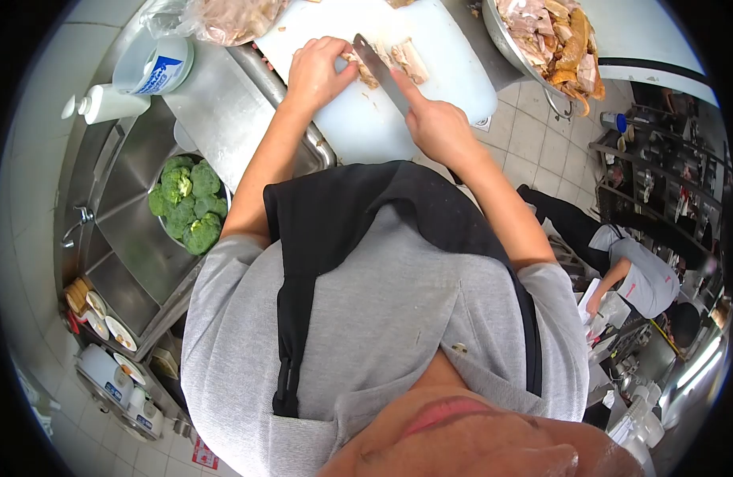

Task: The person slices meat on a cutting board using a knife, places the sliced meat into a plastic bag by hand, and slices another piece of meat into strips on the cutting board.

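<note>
My right hand [443, 133] grips a knife [380, 73], its forefinger stretched along the back of the blade. The blade points away from me over a white cutting board [358, 131]. My left hand [320, 73] has its fingers curled on the board, pressing a piece of cooked meat [366, 75] just left of the blade. The fingertips are partly hidden. To the right of the knife lies another slice of meat [412, 62], pale with a browned edge, apart from both hands.
A metal bowl [505, 44] heaped with cut meat [561, 40] stands at the right. A bag of meat [231, 17] lies at the far left, near a plastic tub [132, 67] and a pump bottle [116, 105]. Broccoli [190, 199] fills a bowl by the sink [147, 215]. Another person [633, 270] works at right.
</note>
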